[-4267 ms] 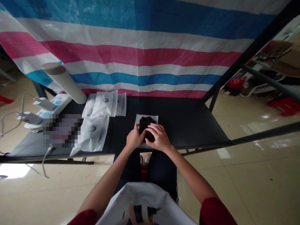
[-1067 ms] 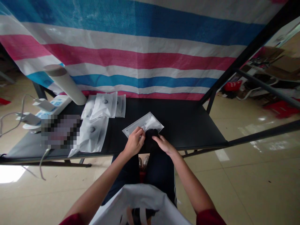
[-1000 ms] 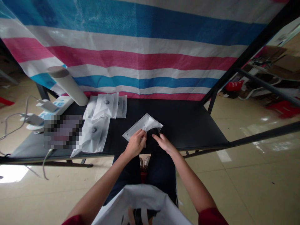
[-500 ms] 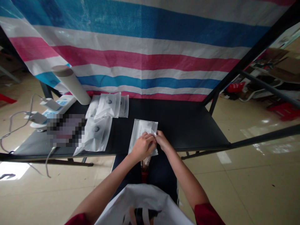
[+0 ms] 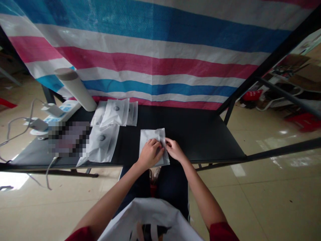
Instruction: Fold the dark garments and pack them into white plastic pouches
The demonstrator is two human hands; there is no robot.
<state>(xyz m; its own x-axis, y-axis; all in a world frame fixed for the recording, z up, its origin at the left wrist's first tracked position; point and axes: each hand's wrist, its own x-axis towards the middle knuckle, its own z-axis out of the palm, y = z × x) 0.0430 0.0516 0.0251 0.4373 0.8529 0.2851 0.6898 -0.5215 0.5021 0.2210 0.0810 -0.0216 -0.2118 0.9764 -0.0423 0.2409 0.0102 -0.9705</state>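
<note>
A frosted plastic bag (image 5: 144, 135) lies flat on the black table near its front edge, with something white inside. My left hand (image 5: 150, 152) rests over its middle, fingers bent and thumb towards the right edge, gripping it there. At that right edge my right hand (image 5: 174, 149) has thumb and fingers pinched together on the bag's border. To the left lies another frosted bag (image 5: 101, 142) with a dark round mark. Behind it several similar bags (image 5: 115, 110) overlap in a pile.
A white bottle with a brown lid (image 5: 76, 88) leans at the back left. Beside it are a power strip (image 5: 69, 108) with plugged-in chargers and a blurred-out item (image 5: 69, 139) with a cable. A striped sheet (image 5: 155, 63) hangs behind the black table (image 5: 205, 134), whose metal frame rises at right.
The bag under my hands has turned slightly and shifted a little to the left. My left hand has slid left with its fingers flatter, while my right hand stays by the edge.
</note>
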